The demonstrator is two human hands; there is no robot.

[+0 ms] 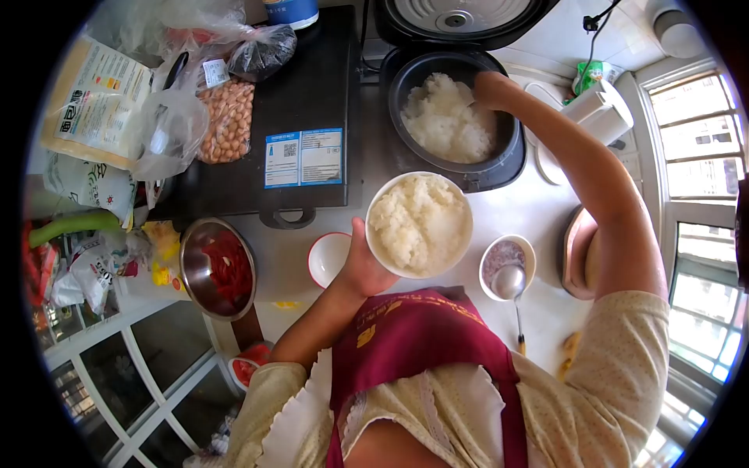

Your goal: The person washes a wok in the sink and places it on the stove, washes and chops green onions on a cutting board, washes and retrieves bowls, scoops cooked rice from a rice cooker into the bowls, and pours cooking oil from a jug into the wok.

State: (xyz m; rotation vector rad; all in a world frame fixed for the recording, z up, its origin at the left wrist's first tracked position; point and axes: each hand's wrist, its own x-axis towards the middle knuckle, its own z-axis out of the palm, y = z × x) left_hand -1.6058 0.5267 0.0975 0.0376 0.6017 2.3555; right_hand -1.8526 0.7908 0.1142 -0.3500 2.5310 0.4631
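My left hand [365, 265] is wrapped round the side of a white bowl [466, 238], holding it in front of the apron. Cooked rice [417, 222] is heaped in this bowl up to about the rim. Over the dark inner pot of the rice cooker [399, 129], my right hand [491, 91] reaches in with closed fingers. A pale edge, which looks like a rice paddle [469, 97], shows beside those fingers; most of it is hidden. More white rice [441, 117] lies in the pot, and the cooker's lid [456, 17] stands raised behind it.
A small empty-looking bowl [326, 257] stands left of my left hand. At right is a bowl [485, 285] with a ladle [511, 282]. A steel bowl [187, 269] with red pieces, a black stove top [312, 86] and a bag of peanuts [226, 117] are at left.
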